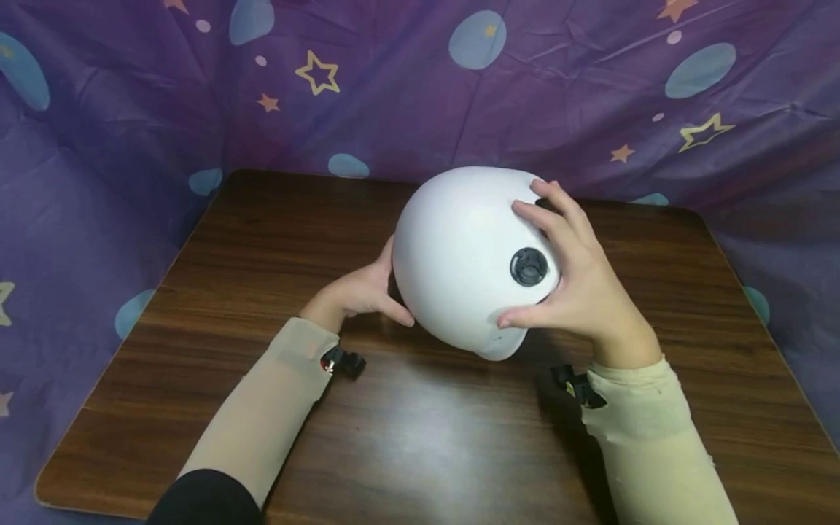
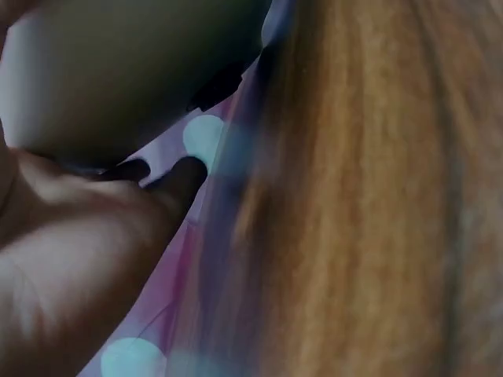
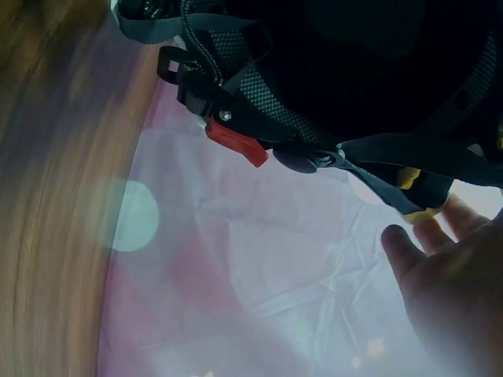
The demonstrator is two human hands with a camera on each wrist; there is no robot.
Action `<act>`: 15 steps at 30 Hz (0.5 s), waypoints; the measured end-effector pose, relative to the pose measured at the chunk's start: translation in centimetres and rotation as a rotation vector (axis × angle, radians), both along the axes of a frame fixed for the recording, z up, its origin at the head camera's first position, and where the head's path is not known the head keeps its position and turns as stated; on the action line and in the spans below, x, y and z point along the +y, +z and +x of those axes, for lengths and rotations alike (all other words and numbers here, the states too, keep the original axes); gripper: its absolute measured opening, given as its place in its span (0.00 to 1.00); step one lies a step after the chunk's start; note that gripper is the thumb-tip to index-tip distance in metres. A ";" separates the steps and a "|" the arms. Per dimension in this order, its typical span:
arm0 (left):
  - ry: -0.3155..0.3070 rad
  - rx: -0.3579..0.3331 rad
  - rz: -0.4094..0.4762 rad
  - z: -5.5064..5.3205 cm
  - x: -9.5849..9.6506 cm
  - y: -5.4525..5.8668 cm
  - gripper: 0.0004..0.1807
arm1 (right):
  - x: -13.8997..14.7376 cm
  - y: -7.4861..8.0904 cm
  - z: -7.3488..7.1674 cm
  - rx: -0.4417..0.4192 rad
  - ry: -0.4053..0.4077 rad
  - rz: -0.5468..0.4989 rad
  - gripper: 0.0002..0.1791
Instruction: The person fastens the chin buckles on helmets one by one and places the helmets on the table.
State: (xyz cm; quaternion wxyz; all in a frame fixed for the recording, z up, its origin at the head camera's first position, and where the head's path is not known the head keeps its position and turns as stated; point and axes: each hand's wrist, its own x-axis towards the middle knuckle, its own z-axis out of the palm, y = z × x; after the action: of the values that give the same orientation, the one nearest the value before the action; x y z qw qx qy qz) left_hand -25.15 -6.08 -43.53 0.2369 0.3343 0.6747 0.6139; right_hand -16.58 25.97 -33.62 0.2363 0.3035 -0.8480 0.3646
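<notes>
A smooth white helmet (image 1: 469, 248) is held over the table between both hands, its rounded shell toward me and a round black fitting (image 1: 529, 267) on its right side. My left hand (image 1: 364, 292) grips the left side, thumb in front and the other fingers hidden behind the shell. At the right edge my right hand (image 1: 577, 281) holds it with fingers spread along the shell and the thumb low. The right wrist view looks into the dark padded inside (image 3: 369, 71), with black straps (image 3: 416, 153) and a red buckle tab (image 3: 237, 143) hanging there.
A dark brown wooden table (image 1: 420, 437) lies below the helmet. Behind it hangs a purple curtain (image 1: 394, 87) printed with stars and ovals. Small black devices (image 1: 344, 362) are strapped at both wrists over pale sleeves (image 1: 262, 408).
</notes>
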 end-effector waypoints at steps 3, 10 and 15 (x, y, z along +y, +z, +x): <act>0.002 0.041 0.014 -0.1 0.1 -0.2 0.86 | 0.3 0.1 -0.1 -0.019 0.003 -0.009 0.72; 0.052 0.156 -0.031 0.1 0.2 0.5 0.85 | 1.1 -0.2 -0.2 -0.045 0.031 -0.022 0.78; 0.082 0.083 -0.017 0.5 0.2 1.3 0.82 | 1.8 -0.3 -0.5 -0.129 0.015 0.002 0.83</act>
State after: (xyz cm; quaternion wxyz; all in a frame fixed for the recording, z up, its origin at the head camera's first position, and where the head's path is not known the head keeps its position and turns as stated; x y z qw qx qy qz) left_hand -24.65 -5.92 -42.27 0.1863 0.3293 0.7024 0.6029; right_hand -17.05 27.74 -33.91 0.1781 0.2860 -0.8595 0.3844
